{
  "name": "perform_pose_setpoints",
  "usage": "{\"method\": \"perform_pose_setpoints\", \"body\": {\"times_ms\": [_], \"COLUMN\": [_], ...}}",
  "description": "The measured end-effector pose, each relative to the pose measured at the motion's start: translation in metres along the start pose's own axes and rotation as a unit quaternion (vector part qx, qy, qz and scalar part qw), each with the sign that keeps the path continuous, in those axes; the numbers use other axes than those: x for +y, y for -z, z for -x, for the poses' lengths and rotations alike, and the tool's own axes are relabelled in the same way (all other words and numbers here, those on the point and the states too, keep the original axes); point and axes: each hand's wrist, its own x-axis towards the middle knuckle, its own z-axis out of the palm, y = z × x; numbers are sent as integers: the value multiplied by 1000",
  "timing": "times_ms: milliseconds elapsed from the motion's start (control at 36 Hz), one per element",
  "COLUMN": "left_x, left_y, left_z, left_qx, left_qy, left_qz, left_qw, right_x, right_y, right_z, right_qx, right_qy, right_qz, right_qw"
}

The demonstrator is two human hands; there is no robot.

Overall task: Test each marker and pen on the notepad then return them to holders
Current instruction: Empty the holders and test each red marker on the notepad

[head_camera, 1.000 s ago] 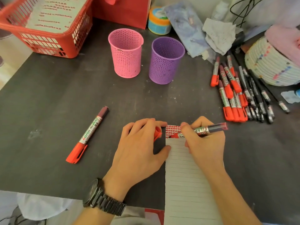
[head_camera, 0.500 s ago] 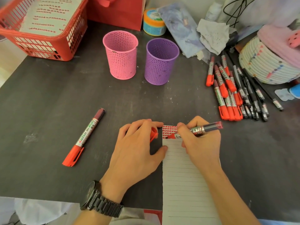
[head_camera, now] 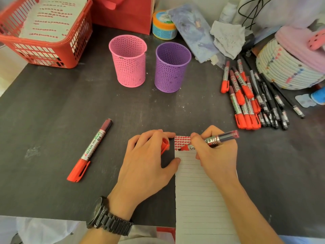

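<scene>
- The right hand [head_camera: 217, 155] is closed in a writing grip around an uncapped red marker [head_camera: 211, 140], its tip touching the top of the notepad [head_camera: 198, 191] at the lower edge of a block of red test marks [head_camera: 182, 140]. By the look of it, this is the testing stroke.
- The left hand [head_camera: 149, 159] lies palm-down just left of the pad, thumb pressed to the paper's edge, probably to stop the pad sliding. Its curled fingers hold the marker's red cap [head_camera: 165, 145], kept close for recapping.
- Farther left of that hand, a capped red marker [head_camera: 90, 149] lies alone on the dark table [head_camera: 52, 111]. It is likely already tested and waiting to be put away, though that is a guess. Its barrel reads "PERMANENT MARKING", with a brand that looks like "Zoren", not fully legible.
- Beyond the hands stand two perforated cups, the pink holder [head_camera: 129, 62] and the purple holder [head_camera: 172, 67]. No marker or pen shows in either, so the returning has hardly begun.
- Up and to the right of the right hand lies the untested pile: red markers [head_camera: 243, 101] beside black pens [head_camera: 270, 106]. Their labels are too small to read.
- Far up and left, a red basket [head_camera: 44, 32] holds a sheet with rows of red marks.
</scene>
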Motion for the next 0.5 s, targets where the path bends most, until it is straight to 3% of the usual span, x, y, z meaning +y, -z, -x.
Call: {"method": "perform_pose_setpoints", "body": {"times_ms": [194, 361, 500], "left_x": [0, -2, -2], "left_y": [0, 0, 0], "left_z": [-1, -2, -2], "left_qx": [-6, -22, -18], "left_qy": [7, 3, 0], "left_qz": [2, -9, -13], "left_qw": [1000, 1000, 1000], "right_x": [1, 0, -4], "right_y": [0, 9, 12], "right_z": [0, -3, -6], "right_qx": [-6, 40, 30], "right_qy": [1, -38, -39], "right_qz": [-4, -147, -190], "right_qw": [1000, 988, 981]}}
